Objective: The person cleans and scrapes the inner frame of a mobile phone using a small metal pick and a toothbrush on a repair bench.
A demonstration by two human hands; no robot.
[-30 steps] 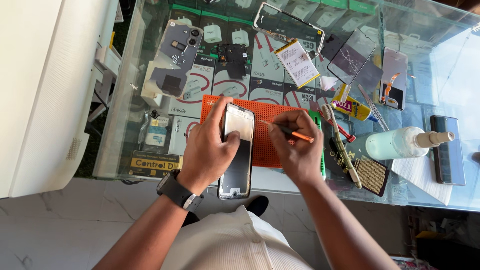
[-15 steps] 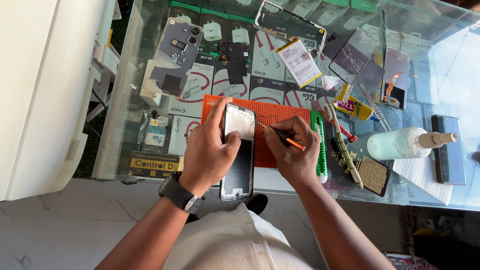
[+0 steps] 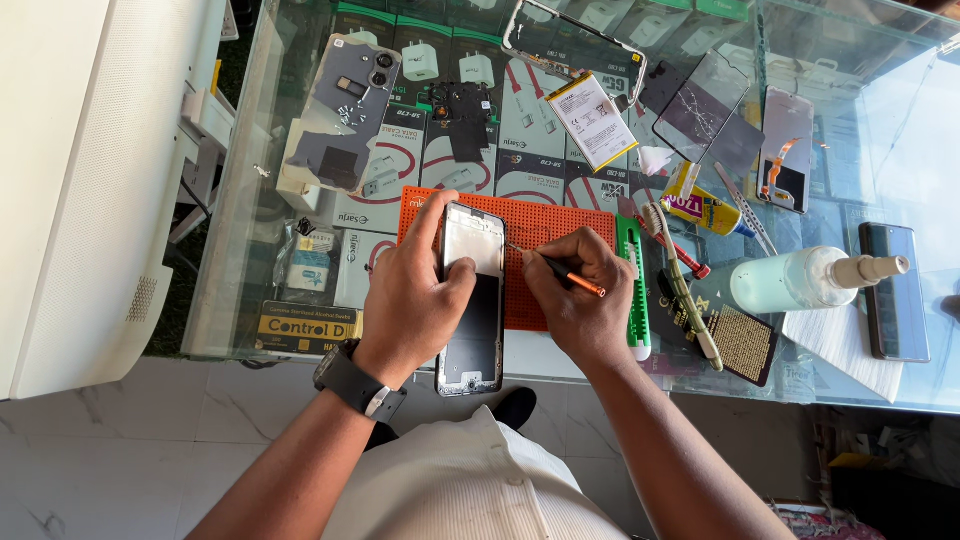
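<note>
Head view: the left hand [image 3: 412,300] gripped the opened phone [image 3: 472,297]; right hand [image 3: 575,295] pinched a screwdriver [image 3: 560,273], its tip beside the left fingertips, apparently working a screw; steadiness needed next.

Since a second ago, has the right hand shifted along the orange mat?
Yes, slightly. The right hand with the orange-handled tool has edged left toward the phone frame, judged against the orange mat and green cutter.
</note>
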